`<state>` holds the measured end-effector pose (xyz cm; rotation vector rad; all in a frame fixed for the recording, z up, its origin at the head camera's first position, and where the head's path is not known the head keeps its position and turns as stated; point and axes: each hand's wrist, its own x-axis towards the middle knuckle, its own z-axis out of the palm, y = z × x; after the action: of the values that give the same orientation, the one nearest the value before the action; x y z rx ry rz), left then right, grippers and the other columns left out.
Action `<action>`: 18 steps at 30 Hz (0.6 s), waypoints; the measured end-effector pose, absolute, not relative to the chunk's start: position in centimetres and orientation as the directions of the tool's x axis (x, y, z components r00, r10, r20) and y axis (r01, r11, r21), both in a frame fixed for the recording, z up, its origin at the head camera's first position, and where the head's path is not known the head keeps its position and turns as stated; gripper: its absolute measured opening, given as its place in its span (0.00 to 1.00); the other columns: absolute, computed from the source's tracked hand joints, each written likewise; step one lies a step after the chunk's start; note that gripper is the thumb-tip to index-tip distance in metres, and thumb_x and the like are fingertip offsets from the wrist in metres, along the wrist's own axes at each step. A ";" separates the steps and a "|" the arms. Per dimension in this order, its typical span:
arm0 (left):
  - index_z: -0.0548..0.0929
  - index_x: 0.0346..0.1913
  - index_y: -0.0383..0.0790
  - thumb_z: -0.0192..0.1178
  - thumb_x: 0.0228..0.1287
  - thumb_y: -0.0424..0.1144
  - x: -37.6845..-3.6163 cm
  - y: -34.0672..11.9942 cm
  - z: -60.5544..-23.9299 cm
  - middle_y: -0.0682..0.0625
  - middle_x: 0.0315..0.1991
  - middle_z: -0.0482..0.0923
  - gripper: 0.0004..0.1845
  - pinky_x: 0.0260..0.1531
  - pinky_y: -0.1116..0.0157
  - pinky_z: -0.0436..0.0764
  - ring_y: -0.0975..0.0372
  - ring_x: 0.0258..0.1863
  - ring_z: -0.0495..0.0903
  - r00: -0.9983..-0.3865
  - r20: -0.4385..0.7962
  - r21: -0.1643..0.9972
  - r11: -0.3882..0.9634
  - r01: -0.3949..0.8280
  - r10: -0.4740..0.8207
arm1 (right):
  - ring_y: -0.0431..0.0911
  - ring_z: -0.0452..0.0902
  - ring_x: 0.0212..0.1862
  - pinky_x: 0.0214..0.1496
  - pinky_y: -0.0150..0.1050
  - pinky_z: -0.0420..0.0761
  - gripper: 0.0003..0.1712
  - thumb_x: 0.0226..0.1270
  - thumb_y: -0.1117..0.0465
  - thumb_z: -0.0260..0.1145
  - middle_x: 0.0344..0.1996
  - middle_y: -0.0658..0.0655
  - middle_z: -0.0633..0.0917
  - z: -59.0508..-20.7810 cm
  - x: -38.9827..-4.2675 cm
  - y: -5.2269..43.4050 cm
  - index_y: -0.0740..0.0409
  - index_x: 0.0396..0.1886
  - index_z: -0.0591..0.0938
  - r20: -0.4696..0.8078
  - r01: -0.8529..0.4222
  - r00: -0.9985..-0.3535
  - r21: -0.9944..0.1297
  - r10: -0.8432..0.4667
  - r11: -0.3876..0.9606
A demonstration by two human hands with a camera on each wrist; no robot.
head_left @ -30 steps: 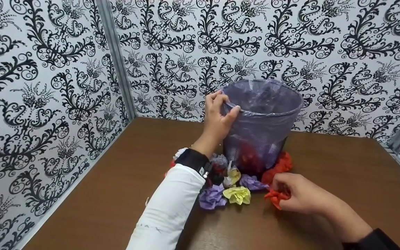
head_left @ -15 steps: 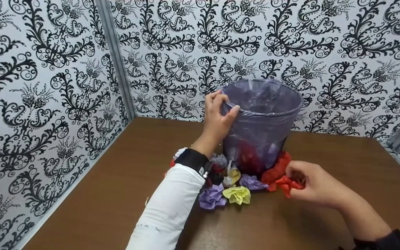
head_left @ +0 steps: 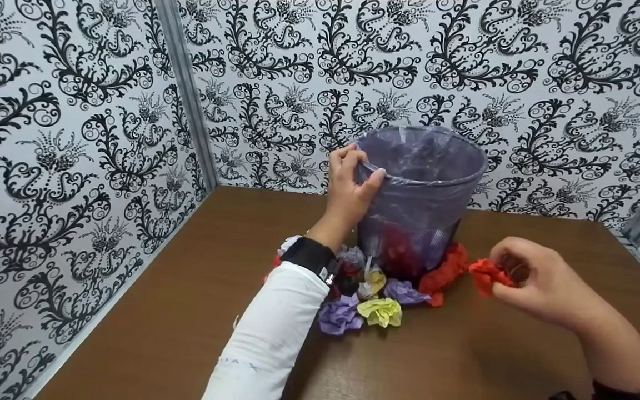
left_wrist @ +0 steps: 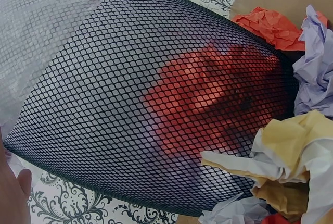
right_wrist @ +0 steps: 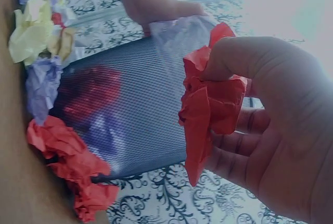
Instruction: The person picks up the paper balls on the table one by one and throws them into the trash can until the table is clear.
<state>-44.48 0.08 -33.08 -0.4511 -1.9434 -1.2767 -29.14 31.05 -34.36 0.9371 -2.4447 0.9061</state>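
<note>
- Black-and-white scroll wallpaper [head_left: 298, 61]: both walls are covered in it.
- Brown tabletop [head_left: 136, 311]: everything's set out on this.
- Mesh wastebasket [left_wrist: 125, 83]: parked on the tabletop, red and purple stuff visible through the mesh. Probably pretty light and stiff, best gripped by the rim.
- Plastic liner [head_left: 431, 203]: folded over that rim. Looks thin and slippery, so it's best pinned against the rim.
- Left hand [head_left: 349, 186]: thumb and fingers are hooked over the rim's left side, liner trapped underneath.
- Right hand [head_left: 545, 286]: thumb and forefinger are pinched together on paper, other fingers loosely bent.
- Red crumpled paper strip [head_left: 445, 272], purple paper balls [head_left: 340, 315] and yellow paper ball [head_left: 382, 312]: scattered round the basket's foot.
- Red paper ball [head_left: 488, 276]: held above the tabletop, right of the basket. Should be featherlight, soft, grippy; any fold can be pinched, though it'd squash easily.
</note>
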 end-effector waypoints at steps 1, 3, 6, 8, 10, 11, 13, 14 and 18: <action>0.73 0.40 0.50 0.54 0.52 0.66 -44.5 0.1 -33.1 0.51 0.60 0.62 0.24 0.60 0.57 0.70 0.60 0.64 0.64 -0.648 0.754 0.620 0.444 0.647 -0.108 | 0.39 0.78 0.24 0.23 0.31 0.78 0.23 0.44 0.72 0.77 0.28 0.46 0.79 -34.1 -29.0 31.1 0.47 0.34 0.77 0.541 -0.692 -0.713 -0.436 -0.447 0.576; 0.73 0.40 0.50 0.54 0.52 0.65 -44.5 0.1 -33.0 0.50 0.60 0.62 0.24 0.60 0.58 0.69 0.60 0.65 0.63 -0.638 0.762 0.610 0.453 0.650 -0.110 | 0.39 0.78 0.24 0.23 0.30 0.78 0.23 0.44 0.71 0.78 0.27 0.46 0.79 -33.6 -28.8 31.1 0.46 0.34 0.78 0.556 -0.689 -0.712 -0.432 -0.429 0.582; 0.73 0.40 0.51 0.53 0.52 0.66 -44.5 0.0 -33.0 0.51 0.60 0.62 0.24 0.60 0.59 0.69 0.61 0.64 0.63 -0.638 0.762 0.609 0.462 0.645 -0.112 | 0.39 0.79 0.24 0.24 0.29 0.78 0.23 0.43 0.72 0.78 0.28 0.46 0.80 -33.1 -28.7 31.0 0.47 0.34 0.78 0.588 -0.699 -0.695 -0.415 -0.414 0.583; 0.73 0.40 0.51 0.53 0.51 0.67 -44.5 0.0 -33.0 0.52 0.61 0.62 0.24 0.59 0.60 0.70 0.61 0.64 0.63 -0.642 0.758 0.612 0.467 0.639 -0.116 | 0.39 0.79 0.24 0.24 0.29 0.78 0.24 0.42 0.74 0.78 0.29 0.46 0.80 -32.8 -28.7 30.9 0.48 0.34 0.78 0.604 -0.707 -0.685 -0.414 -0.409 0.573; 0.73 0.40 0.51 0.52 0.51 0.67 -44.5 0.0 -33.1 0.52 0.61 0.62 0.25 0.59 0.60 0.70 0.61 0.64 0.63 -0.646 0.755 0.615 0.469 0.633 -0.118 | 0.40 0.79 0.24 0.24 0.28 0.78 0.24 0.41 0.75 0.77 0.30 0.47 0.80 -32.6 -28.6 30.9 0.49 0.34 0.78 0.618 -0.714 -0.676 -0.413 -0.402 0.566; 0.73 0.40 0.51 0.52 0.51 0.67 -44.5 -0.1 -33.1 0.52 0.61 0.62 0.25 0.59 0.60 0.70 0.61 0.64 0.63 -0.647 0.753 0.616 0.469 0.633 -0.117 | 0.40 0.79 0.24 0.24 0.28 0.78 0.24 0.41 0.76 0.77 0.31 0.47 0.80 -32.4 -28.6 30.9 0.50 0.35 0.78 0.624 -0.718 -0.670 -0.409 -0.402 0.563; 0.73 0.40 0.51 0.53 0.52 0.67 -44.5 0.0 -33.1 0.51 0.61 0.61 0.25 0.60 0.59 0.69 0.61 0.64 0.63 -0.650 0.752 0.617 0.465 0.635 -0.111 | 0.40 0.78 0.25 0.25 0.28 0.79 0.25 0.40 0.77 0.77 0.32 0.47 0.81 -31.8 -28.6 31.1 0.52 0.35 0.78 0.637 -0.726 -0.659 -0.399 -0.400 0.561; 0.73 0.40 0.51 0.53 0.52 0.67 -44.5 0.0 -33.1 0.51 0.61 0.61 0.24 0.60 0.59 0.69 0.61 0.64 0.63 -0.652 0.750 0.618 0.464 0.635 -0.107 | 0.40 0.78 0.25 0.25 0.28 0.79 0.25 0.40 0.78 0.76 0.32 0.47 0.81 -31.4 -28.7 31.1 0.53 0.35 0.78 0.644 -0.729 -0.652 -0.390 -0.399 0.562; 0.72 0.40 0.51 0.53 0.52 0.67 -44.4 0.0 -33.1 0.51 0.61 0.61 0.24 0.60 0.59 0.69 0.61 0.64 0.63 -0.657 0.747 0.621 0.459 0.635 -0.101 | 0.40 0.78 0.25 0.25 0.28 0.78 0.24 0.39 0.78 0.77 0.30 0.48 0.81 -29.0 -29.0 31.2 0.54 0.35 0.79 0.667 -0.740 -0.630 -0.360 -0.398 0.567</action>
<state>-44.44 -0.03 -33.09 -0.4451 -1.9628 -1.2544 -28.98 31.25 -29.03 0.9102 -2.2776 0.8641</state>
